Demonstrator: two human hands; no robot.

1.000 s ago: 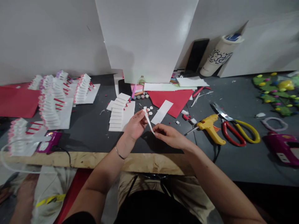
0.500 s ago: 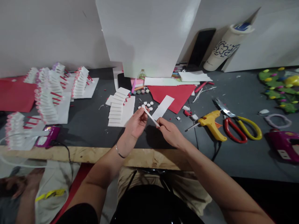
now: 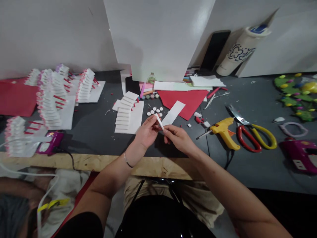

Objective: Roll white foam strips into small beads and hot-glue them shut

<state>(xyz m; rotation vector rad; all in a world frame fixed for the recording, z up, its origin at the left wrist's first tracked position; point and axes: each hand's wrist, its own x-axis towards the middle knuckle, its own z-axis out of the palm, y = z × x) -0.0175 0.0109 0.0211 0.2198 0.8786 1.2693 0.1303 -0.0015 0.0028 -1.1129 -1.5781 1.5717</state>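
A narrow white strip [image 3: 159,121] is held between both hands above the dark table. My left hand [image 3: 148,130] pinches its upper end, and my right hand [image 3: 177,136] has its fingers closed on the lower end. Small white discs [image 3: 158,111] lie just beyond my fingertips. Behind my right hand, a flat white rectangular piece [image 3: 174,112] partly covers a red sheet [image 3: 189,102]. Left of my hands, a stepped row of white pieces [image 3: 122,120] sits on a white card [image 3: 136,117] with small red bits.
A yellow glue gun [image 3: 224,132] and red-and-yellow-handled cutters [image 3: 256,137] lie at right. Beyond them are a purple power strip [image 3: 298,155] and green decorations [image 3: 288,91]. White stepped models [image 3: 49,105] stand at left. A bottle [image 3: 235,53] leans behind.
The strip has turned a little and looks shorter between my hands. My right hand has moved slightly left, and my left hand slightly right. A person's arm at lower left has shifted.
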